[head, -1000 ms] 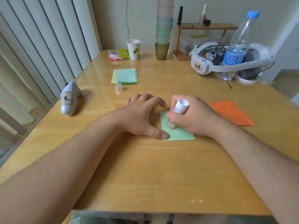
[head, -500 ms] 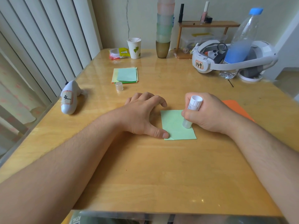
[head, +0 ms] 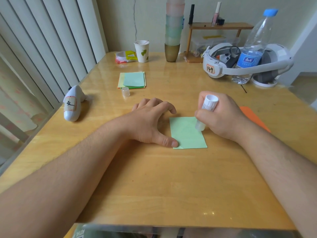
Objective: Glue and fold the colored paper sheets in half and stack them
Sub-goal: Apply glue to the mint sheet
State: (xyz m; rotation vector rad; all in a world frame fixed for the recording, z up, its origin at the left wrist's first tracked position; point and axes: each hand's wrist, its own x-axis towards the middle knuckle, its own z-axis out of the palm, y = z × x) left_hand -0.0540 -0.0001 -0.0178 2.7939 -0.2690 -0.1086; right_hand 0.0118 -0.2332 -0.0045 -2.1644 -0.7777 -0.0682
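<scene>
The green paper sheet [head: 187, 133] lay flat on the counter [head: 154, 186], its near-left corner pinned by the left hand [head: 151, 124], thumb pressing, fingers spread. The right hand [head: 221, 117] was wrapped around a glue stick [head: 206, 111], tip on the sheet's right edge. Even strokes to every edge would probably bond best. A headset [head: 223, 66] tag read "149".

Desk: my glossy wooden desk [head: 154, 186].
Left: pale vertical blinds [head: 42, 48].
Wall: cream, cracked [head: 135, 23].
Back: small wooden shelf [head: 221, 25].
</scene>
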